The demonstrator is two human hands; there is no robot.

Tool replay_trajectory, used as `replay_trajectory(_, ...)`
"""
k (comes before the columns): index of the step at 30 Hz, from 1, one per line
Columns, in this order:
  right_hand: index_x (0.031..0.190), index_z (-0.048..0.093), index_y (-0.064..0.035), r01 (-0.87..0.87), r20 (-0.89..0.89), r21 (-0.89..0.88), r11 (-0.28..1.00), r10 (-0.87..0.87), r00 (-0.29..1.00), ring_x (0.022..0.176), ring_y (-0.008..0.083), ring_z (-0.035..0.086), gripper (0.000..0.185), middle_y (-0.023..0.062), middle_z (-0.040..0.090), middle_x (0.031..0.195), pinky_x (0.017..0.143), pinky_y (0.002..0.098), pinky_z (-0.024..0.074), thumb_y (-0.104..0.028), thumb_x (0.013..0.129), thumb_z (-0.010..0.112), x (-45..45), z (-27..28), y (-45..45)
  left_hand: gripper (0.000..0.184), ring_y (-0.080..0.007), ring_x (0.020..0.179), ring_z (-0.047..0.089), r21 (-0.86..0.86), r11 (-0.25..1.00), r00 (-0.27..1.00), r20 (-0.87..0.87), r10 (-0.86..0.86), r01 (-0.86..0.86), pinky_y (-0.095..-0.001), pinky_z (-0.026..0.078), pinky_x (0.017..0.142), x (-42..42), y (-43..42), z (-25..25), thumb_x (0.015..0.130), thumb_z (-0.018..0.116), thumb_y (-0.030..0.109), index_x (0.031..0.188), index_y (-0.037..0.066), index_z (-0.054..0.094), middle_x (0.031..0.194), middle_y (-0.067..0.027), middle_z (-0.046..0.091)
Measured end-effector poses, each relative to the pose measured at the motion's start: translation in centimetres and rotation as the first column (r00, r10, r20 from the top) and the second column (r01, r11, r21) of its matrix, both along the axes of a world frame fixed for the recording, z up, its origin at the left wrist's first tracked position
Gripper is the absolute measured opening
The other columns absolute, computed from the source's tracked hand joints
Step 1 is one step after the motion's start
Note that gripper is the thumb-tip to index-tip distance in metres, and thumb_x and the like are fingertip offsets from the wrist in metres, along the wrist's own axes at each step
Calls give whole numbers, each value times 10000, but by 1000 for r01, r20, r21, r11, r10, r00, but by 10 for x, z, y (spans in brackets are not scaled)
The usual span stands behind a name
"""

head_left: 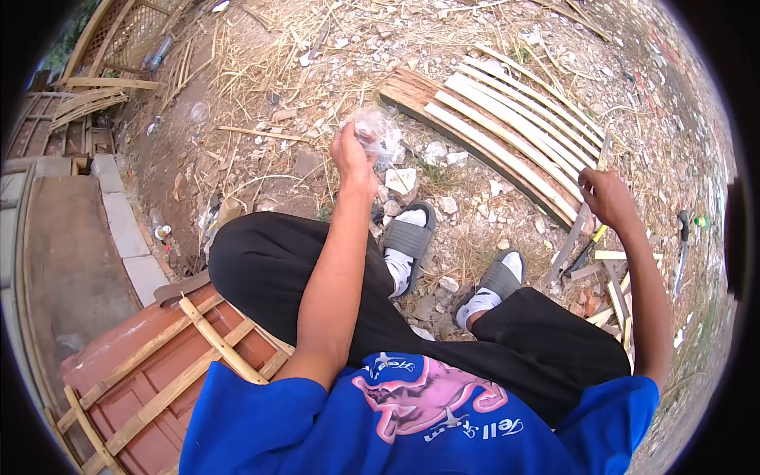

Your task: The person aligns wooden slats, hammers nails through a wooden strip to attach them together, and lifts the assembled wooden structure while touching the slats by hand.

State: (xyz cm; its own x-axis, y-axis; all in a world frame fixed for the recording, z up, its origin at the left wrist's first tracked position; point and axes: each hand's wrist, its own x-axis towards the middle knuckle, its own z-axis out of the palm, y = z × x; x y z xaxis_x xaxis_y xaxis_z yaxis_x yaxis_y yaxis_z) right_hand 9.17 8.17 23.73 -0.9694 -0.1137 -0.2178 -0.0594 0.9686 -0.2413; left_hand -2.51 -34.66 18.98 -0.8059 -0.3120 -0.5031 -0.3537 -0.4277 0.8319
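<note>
My left hand (355, 158) is closed around a crumpled clear plastic bag (378, 133), held above the stony ground. What lies inside the bag, if anything, I cannot make out. My right hand (606, 195) has its fingers curled at the near right end of a row of pale wooden strips (518, 123). Whether it pinches something small there is hidden. These strips lie side by side on a thick wooden plank (475, 150). Under the right hand runs a long, thin grey strip (568, 247), partly covered by the fingers.
A dark-handled tool (586, 253) and wood offcuts (617, 297) lie by my right leg. Farther right is a curved blade with a black handle (682, 229). A slatted wooden frame on a reddish panel (150, 388) is at left. Stones and straw cover the ground.
</note>
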Motion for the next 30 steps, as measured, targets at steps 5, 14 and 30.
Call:
replay_trajectory(5, 958, 655, -53, 74, 106, 17, 997, -76, 991, 835, 370, 676, 140, 162, 695, 835, 753, 457, 531, -90, 823, 659, 39, -14, 17, 204, -166, 907, 535, 135, 991, 995, -88, 35, -22, -598, 393, 981, -18, -18, 14, 985, 511, 338, 1049, 147, 544, 902, -20, 536)
replay_trajectory(14, 976, 664, -83, 89, 126, 53, 995, -95, 987, 840, 371, 675, 154, 168, 701, 877, 763, 475, 536, -103, 825, 646, 56, -39, 37, 297, -191, 1136, 557, 100, 987, 991, -44, -124, 128, -523, 406, 1029, -24, -6, 3, 983, 535, 298, 1192, 88, 546, 1234, -71, 560)
replay_trajectory(30, 977, 540, -30, 495, 313, -728, 474, -412, 856, 721, 83, 576, 224, 10, 602, 747, 668, 264, 454, -54, 874, 738, 112, -34, -3, 342, -274, 1013, 627, -847, 187, 151, -128, -980, 498, -379, 480, 922, 131, 169, -7, 879, 679, 106, 1209, 60, 601, 1130, -115, 634)
